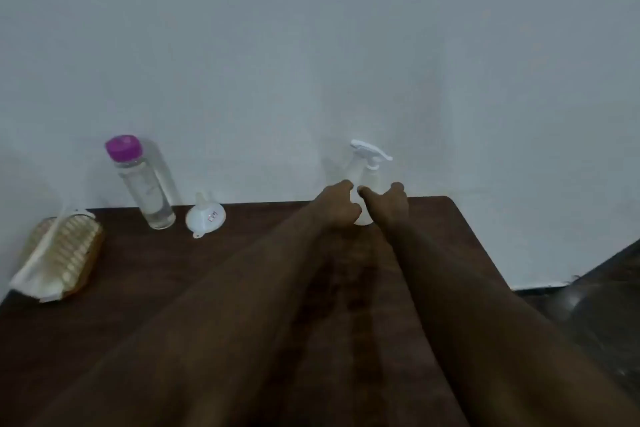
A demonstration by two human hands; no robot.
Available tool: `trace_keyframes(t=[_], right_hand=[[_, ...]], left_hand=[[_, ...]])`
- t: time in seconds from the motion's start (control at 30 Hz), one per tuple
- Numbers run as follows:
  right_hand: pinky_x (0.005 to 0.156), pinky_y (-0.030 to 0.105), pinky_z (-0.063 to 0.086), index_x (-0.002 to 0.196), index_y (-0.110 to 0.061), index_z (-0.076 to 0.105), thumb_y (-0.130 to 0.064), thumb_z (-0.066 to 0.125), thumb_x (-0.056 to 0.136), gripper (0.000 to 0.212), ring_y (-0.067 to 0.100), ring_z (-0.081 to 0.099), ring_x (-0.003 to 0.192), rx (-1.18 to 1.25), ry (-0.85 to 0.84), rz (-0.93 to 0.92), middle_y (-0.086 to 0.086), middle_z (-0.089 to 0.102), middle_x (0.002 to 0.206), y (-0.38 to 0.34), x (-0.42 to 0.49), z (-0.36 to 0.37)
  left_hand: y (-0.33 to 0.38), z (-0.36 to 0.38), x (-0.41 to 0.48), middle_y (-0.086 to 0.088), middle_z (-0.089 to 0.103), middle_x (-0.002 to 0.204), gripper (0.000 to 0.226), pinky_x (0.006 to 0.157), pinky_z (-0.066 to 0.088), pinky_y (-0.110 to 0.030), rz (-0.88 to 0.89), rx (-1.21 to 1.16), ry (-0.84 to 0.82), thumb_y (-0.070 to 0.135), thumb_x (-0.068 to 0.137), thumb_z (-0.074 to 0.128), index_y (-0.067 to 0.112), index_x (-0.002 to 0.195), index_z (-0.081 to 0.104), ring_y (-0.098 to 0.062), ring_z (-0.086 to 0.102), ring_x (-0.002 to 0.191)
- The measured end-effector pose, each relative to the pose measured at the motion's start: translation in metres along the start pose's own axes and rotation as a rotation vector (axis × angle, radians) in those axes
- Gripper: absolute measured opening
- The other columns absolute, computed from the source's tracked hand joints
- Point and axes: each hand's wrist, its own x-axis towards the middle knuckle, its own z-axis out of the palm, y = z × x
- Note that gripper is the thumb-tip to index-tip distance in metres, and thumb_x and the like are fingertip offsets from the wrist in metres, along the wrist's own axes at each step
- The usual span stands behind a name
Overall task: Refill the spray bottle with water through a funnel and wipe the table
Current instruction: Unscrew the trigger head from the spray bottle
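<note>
Two hands meet at the white spray bottle [367, 170], which stands upright at the far edge of the dark table [450, 253] — the opening step of a refill. The left hand [337, 206] and right hand [388, 204] flank its lower body, fingers curled toward it; blur hides whether either truly grips. Next, likely, the trigger head [370, 151] must be unscrewed. The funnel [206, 217] carries a small sticker and the purple-capped water bottle [147, 187] faint print — neither legible.
</note>
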Motion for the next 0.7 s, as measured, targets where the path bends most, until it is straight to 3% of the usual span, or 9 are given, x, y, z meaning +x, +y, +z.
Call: trace_keyframes(t=[0.17,0.27,0.33,0.43,0.53,0.7], right_hand=[[0.1,0.037,0.043,0.139,-0.006,0.046,-0.036,0.069,0.089,0.063,0.03,0.054,0.125,0.006,0.008,-0.167,0.012,0.056,0.136,0.024,0.056,0.027],[0.084,0.029,0.042,0.122,-0.007,0.058,-0.038,0.066,0.092,0.044,0.023,0.061,0.104,-0.034,0.094,-0.333,0.008,0.066,0.116,0.045,0.072,0.044],[0.077,0.026,0.038,0.115,-0.007,0.059,-0.04,0.065,0.092,0.04,0.015,0.055,0.091,-0.022,0.151,-0.408,0.002,0.064,0.103,0.057,0.079,0.052],[0.066,0.022,0.035,0.102,-0.012,0.056,-0.042,0.064,0.092,0.033,0.013,0.052,0.083,-0.029,0.197,-0.478,-0.007,0.057,0.088,0.067,0.083,0.057],[0.06,0.015,0.033,0.091,-0.013,0.053,-0.045,0.065,0.091,0.034,0.012,0.053,0.076,-0.021,0.201,-0.522,-0.011,0.053,0.076,0.068,0.077,0.059],[0.058,0.023,0.033,0.074,-0.017,0.045,-0.049,0.066,0.089,0.041,0.013,0.053,0.07,-0.051,0.184,-0.588,-0.009,0.052,0.069,0.078,0.028,0.06]], left_hand=[[-0.021,0.026,0.049,-0.014,0.045,0.144,0.057,0.101,0.04,-0.034,0.012,-0.093,0.047,0.007,0.09,0.053,0.01,0.144,0.035,-0.029,0.045,0.129],[-0.037,0.04,0.069,-0.016,0.045,0.142,0.056,0.106,0.04,-0.038,0.099,-0.114,0.07,0.002,0.09,0.047,0.011,0.144,0.035,-0.03,0.045,0.129],[-0.049,0.048,0.078,-0.016,0.048,0.138,0.057,0.102,0.044,-0.04,0.128,-0.133,0.08,0.002,0.088,0.047,0.013,0.143,0.036,-0.031,0.048,0.124],[-0.061,0.06,0.078,-0.012,0.048,0.138,0.065,0.093,0.047,-0.035,0.172,-0.166,0.108,0.008,0.086,0.058,0.016,0.145,0.031,-0.028,0.05,0.122],[-0.07,0.07,0.067,-0.009,0.049,0.138,0.076,0.096,0.046,-0.034,0.253,-0.157,0.187,0.024,0.081,0.074,0.012,0.143,0.032,-0.024,0.051,0.123],[-0.086,0.082,0.011,-0.006,0.05,0.134,0.081,0.096,0.046,-0.035,0.296,-0.118,0.331,0.038,0.073,0.081,0.011,0.137,0.039,-0.021,0.052,0.118]])
